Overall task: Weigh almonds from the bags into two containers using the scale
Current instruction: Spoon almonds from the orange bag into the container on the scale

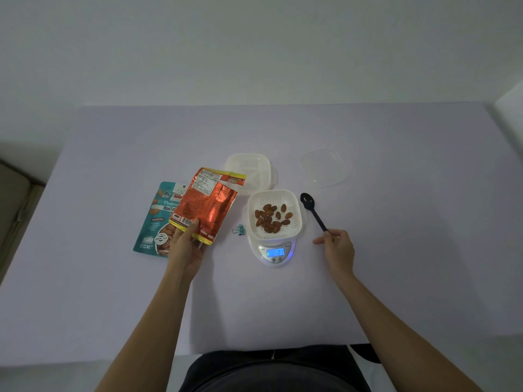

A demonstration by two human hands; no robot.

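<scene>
Two bare forearms reach over the desk [396,222]. The left hand [186,241] pinches the orange bag [208,205] at its near edge, thumb on the face, with the mouth tilted away from the hand. Such foil should be light, crinkly and slick, so a grip nearer the mouth would likely steer a pour better. The almonds [270,219] lie in the container [276,193] on the scale [276,251], between the hands; they look hard, small and apt to roll. The right hand [338,246] grips the spoon [311,207] by its handle tip. A teal bag [154,222] lies partly under the left hand. A second container [249,168] and a lid [324,168] sit beyond both hands.
</scene>
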